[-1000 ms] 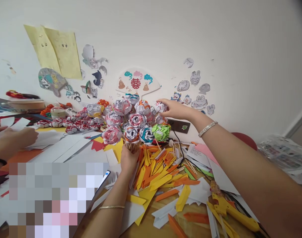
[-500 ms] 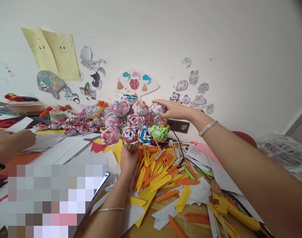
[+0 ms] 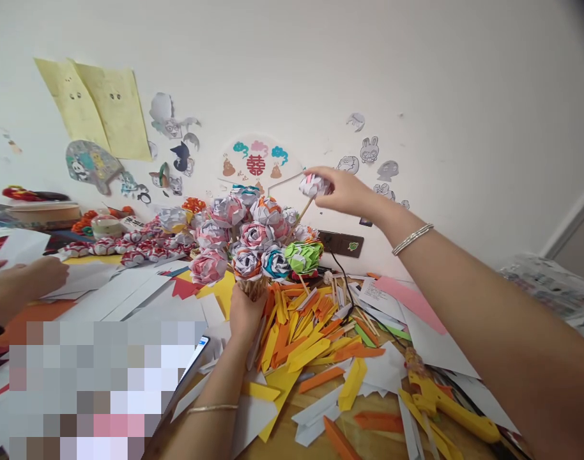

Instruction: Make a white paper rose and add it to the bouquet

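My left hand [image 3: 246, 313] is closed around the bundled wooden stems [image 3: 253, 289] of a bouquet of folded paper flowers [image 3: 257, 236], holding it upright above the table. White, pink, orange, blue and green blooms crowd together at its top. With my right hand [image 3: 342, 191] I grip the head of a white and pink paper flower [image 3: 315, 184] at the bouquet's upper right. Its thin wooden stem [image 3: 304, 211] shows below the bloom and slants down among the other flowers, where its lower end is hidden.
Folded yellow and orange paper strips [image 3: 301, 326] are heaped in front of the bouquet. A yellow glue gun [image 3: 445, 406] lies at the right. Another person's hand [image 3: 38, 278] holds white paper at the left. A black cable [image 3: 348, 281] runs from a power strip [image 3: 342, 244].
My right hand has raised the white and pink flower up from the bouquet, baring part of its stem. My left hand keeps its hold on the stems.
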Demonstrator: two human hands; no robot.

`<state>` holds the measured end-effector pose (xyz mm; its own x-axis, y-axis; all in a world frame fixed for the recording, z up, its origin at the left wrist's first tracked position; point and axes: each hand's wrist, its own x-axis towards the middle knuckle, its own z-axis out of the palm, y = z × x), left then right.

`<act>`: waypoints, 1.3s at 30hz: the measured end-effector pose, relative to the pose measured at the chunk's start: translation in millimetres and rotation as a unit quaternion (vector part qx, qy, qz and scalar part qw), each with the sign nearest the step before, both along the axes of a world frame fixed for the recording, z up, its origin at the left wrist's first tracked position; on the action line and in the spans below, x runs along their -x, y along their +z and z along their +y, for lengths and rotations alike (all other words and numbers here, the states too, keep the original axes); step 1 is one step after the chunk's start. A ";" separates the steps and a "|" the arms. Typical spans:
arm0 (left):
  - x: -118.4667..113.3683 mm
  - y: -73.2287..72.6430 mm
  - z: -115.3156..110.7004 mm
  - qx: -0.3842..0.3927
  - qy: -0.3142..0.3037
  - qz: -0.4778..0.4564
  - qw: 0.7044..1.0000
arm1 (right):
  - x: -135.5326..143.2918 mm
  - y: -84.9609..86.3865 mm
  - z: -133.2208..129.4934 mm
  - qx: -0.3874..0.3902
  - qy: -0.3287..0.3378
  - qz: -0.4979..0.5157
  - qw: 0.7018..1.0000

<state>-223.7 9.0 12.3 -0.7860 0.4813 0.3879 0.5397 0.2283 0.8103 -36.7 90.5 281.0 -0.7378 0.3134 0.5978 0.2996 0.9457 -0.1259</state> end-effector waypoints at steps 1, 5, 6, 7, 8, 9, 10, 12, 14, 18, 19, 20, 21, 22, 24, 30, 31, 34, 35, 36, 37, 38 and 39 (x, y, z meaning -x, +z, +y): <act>0.0 0.0 -0.1 -0.001 0.000 -0.002 1.000 | -2.1 5.9 -0.3 -0.001 -0.002 0.016 1.000; -0.8 -0.2 -0.1 -0.003 -0.009 -0.001 1.000 | -6.1 17.0 0.1 0.005 -0.008 0.027 1.000; -1.2 0.0 0.0 -0.005 -0.012 0.000 1.000 | -5.6 15.5 0.9 0.013 -0.012 0.024 1.000; -1.8 0.3 0.1 -0.007 -0.013 0.001 1.000 | -4.4 12.4 2.0 0.022 -0.016 0.021 0.999; -2.5 0.8 0.2 -0.007 -0.011 -0.001 1.000 | -2.8 8.2 3.2 0.032 -0.019 0.016 0.999; -3.1 1.5 0.2 -0.006 -0.008 -0.005 1.000 | -0.9 3.2 4.5 0.040 -0.020 0.009 0.999; -3.7 2.1 0.1 -0.005 -0.003 -0.008 1.000 | 1.0 -2.0 5.7 0.044 -0.020 0.002 0.999; -4.4 3.2 -0.2 -0.006 0.000 -0.011 1.000 | 4.6 -11.1 7.3 0.038 -0.015 -0.008 0.999; -4.5 3.7 -0.4 -0.008 -0.005 -0.010 1.000 | 6.2 -16.5 7.9 0.023 -0.013 0.001 1.000; -3.9 3.1 -1.0 -0.004 -0.008 -0.010 1.000 | 2.0 -19.3 7.9 0.007 -0.034 0.049 0.998; -3.9 3.0 -1.1 -0.003 -0.008 -0.010 1.000 | -0.2 -19.8 8.1 0.003 -0.040 0.057 0.998; -4.1 2.9 -1.2 -0.002 -0.007 -0.011 1.000 | -2.5 -20.8 8.5 -0.003 -0.046 0.064 0.997; -4.4 2.9 -1.3 -0.001 -0.006 -0.011 1.000 | -4.7 -22.1 9.0 -0.009 -0.051 0.069 0.996; -4.8 2.9 -1.3 0.000 -0.005 -0.010 1.000 | -6.5 -23.7 9.7 -0.014 -0.053 0.073 0.996; -5.5 2.9 -1.3 0.000 -0.006 -0.007 1.000 | -8.7 -27.3 11.3 -0.020 -0.054 0.077 0.995; -6.1 2.8 -1.1 0.004 0.004 0.007 1.000 | -0.6 -37.0 9.5 -0.034 -0.045 0.045 0.997; -6.1 2.8 -1.2 0.004 0.005 0.007 1.000 | 2.0 -38.9 8.1 -0.036 -0.043 0.034 0.998; -6.2 3.1 -1.4 -0.001 0.000 0.006 1.000 | 9.7 -45.1 4.5 -0.032 -0.038 -0.004 0.999; -6.2 3.1 -1.4 -0.001 -0.001 0.006 1.000 | 12.1 -46.9 3.8 -0.030 -0.035 -0.013 0.999; -6.2 3.1 -1.4 -0.001 -0.001 0.007 1.000 | 14.3 -48.3 3.5 -0.029 -0.031 -0.019 0.999; -6.2 3.1 -1.3 -0.001 -0.001 0.008 1.000 | 16.4 -49.2 3.3 -0.029 -0.027 -0.023 0.999; -6.1 3.0 -1.2 0.000 0.000 0.009 1.000 | 18.3 -49.6 3.3 -0.031 -0.023 -0.024 0.999; -5.9 2.8 -1.1 0.001 0.001 0.009 1.000 | 20.0 -49.7 3.4 -0.031 -0.020 -0.025 0.999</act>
<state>-217.8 7.9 15.1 -0.7801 0.4800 0.4013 0.5535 0.2304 0.8003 -56.6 93.9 231.4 -0.7557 0.3058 0.5791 0.3410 0.9387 -0.0506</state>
